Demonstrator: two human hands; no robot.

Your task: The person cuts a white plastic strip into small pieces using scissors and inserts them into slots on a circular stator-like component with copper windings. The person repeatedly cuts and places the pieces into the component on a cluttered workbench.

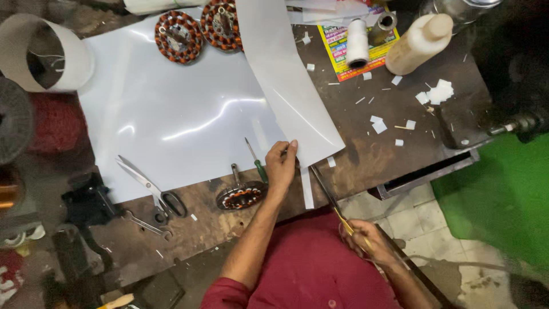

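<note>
At the bench edge, my left hand (281, 166) pinched a glossy white plastic sheet (286, 74). My right hand (366, 240) was closed round long brass-handled scissors (329, 197), their blades at the sheet's edge.

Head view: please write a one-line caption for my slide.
Left hand holds a white sheet while right hand cuts it with scissors at a workbench.

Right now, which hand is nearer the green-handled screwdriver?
Left. The left hand pinches the white sheet's edge, right beside the green-handled screwdriver on the table. The right hand is lower, off the table's edge, gripping the scissors.
</note>
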